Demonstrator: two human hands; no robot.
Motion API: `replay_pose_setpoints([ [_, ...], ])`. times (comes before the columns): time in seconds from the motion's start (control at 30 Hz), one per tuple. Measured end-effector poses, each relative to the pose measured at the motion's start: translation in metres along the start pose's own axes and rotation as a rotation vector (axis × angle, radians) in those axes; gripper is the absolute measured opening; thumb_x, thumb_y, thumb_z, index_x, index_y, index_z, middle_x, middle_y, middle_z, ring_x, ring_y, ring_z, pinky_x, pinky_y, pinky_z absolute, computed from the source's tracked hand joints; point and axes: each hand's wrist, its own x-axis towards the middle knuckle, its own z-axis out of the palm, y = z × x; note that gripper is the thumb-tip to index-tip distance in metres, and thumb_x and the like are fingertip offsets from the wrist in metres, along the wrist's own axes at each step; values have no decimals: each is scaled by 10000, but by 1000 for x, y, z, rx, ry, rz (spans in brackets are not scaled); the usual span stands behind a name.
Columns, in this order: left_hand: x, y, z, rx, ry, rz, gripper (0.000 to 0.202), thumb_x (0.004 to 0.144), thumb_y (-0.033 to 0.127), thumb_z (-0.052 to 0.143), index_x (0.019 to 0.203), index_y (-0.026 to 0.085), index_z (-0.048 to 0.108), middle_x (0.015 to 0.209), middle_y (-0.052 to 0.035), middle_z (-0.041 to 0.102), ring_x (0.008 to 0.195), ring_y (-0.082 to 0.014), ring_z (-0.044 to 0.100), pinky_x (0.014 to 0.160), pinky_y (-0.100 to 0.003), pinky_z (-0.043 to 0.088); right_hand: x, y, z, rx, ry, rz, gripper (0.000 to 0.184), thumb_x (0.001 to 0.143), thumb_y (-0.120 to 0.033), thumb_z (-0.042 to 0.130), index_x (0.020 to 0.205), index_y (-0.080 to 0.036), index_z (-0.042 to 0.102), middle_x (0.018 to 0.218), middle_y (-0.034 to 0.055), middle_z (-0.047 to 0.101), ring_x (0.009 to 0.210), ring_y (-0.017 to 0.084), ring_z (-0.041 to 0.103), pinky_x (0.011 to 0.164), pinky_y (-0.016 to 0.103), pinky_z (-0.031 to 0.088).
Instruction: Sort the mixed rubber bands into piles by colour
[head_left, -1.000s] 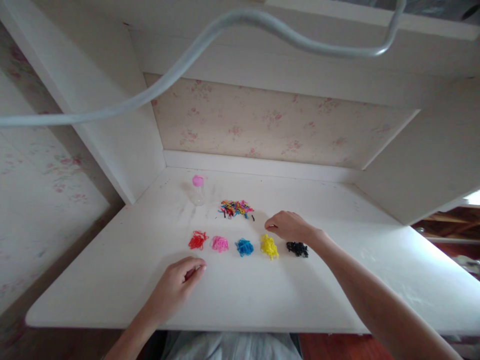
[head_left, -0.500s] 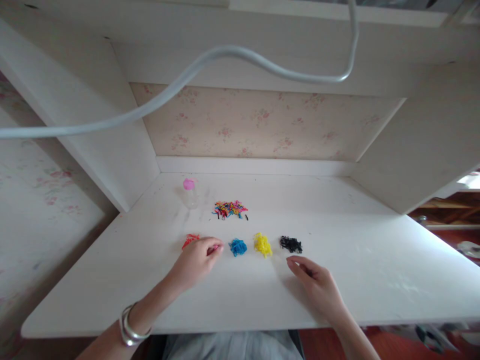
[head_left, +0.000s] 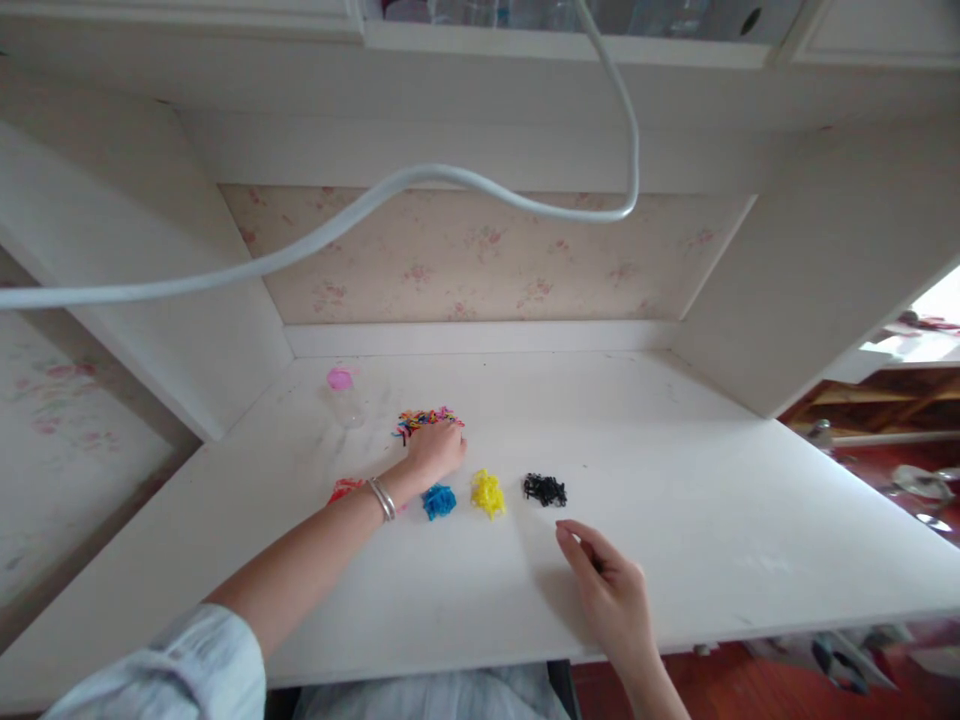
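The mixed pile of small bands (head_left: 418,419) lies beyond the yellow pile (head_left: 488,495) and to its left. The left hand (head_left: 438,449) is at it, fingertips hidden, so I cannot tell whether they grip anything. Nearer, right of the yellow pile, the right hand (head_left: 613,590) is curled closed. A light pinch should disturb neighbouring bands least.

On the desk (head_left: 690,500), a row of piles (head_left: 439,502) is set out from left to right, its left part crossed by the left forearm (head_left: 315,565). Behind the row, the heap (head_left: 424,416) is partly covered by the left hand (head_left: 438,450), with the bottle (head_left: 346,408) placed to its left. The right hand (head_left: 609,590) is held before the row's right end.
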Motion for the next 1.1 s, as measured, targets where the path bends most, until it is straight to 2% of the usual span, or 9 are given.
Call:
replay_pose_setpoints([
  [0.1,3,2,-2,9,-16,29,295,848,231,424,944,132,684,970,-156,687,930,-243,640,805,-348,471,-1,2,-1,31,15,5,374,791,-494,556,925,-169,684,583,-24,479,530,103,376,492,216,304],
  [0.2,3,11,-8,-16,-57,108,304,851,238,412,917,164,699,969,-126,696,929,-216,638,810,-313,468,-2,1,-1,42,10,-7,367,792,-488,557,916,-168,686,571,-25,467,522,102,366,490,217,298],
  [0.37,-1,47,-15,-100,-173,259,259,796,325,491,898,269,723,912,-32,726,871,-167,647,759,-233,470,-2,-4,1,28,3,-24,372,793,-492,553,894,-160,686,547,-33,425,515,100,358,483,217,285],
  [0.5,-6,77,-12,-129,-233,280,234,732,335,537,838,286,739,864,-42,733,835,-190,658,715,-249,480,-3,-6,0,14,-3,-18,389,797,-501,543,900,-152,683,535,-42,378,501,95,332,465,214,263],
  [0.6,-8,89,-11,-123,-248,238,236,690,317,552,814,253,743,853,-84,729,829,-225,661,696,-285,492,-2,-6,1,14,-17,-16,399,800,-497,539,923,-144,678,535,-45,369,499,92,330,461,212,257],
  [0.73,-9,91,-11,-105,-246,158,299,675,312,550,887,201,729,908,-143,715,870,-266,654,702,-330,500,-1,-6,2,14,-18,-20,399,802,-491,538,921,-137,677,527,-48,355,492,90,324,456,212,251],
  [0.87,-10,90,-9,-109,-260,133,326,656,319,563,904,182,725,899,-155,714,876,-263,652,697,-307,496,-1,-7,2,16,-27,-35,393,801,-488,540,909,-137,679,522,-51,343,489,90,315,455,213,248],
  [1.0,-11,90,-7,-147,-278,153,277,646,310,569,825,186,740,841,-144,719,828,-247,657,659,-279,481,-1,-8,1,18,-26,-29,399,799,-497,540,908,-139,679,528,-50,347,491,91,315,459,213,254],
  [1.1,-9,84,-10,-205,-286,193,217,644,301,572,740,212,745,770,-104,726,745,-217,657,627,-262,462,-1,-8,1,17,-22,-26,399,796,-499,540,905,-144,685,528,-48,355,494,94,319,459,213,257],
])
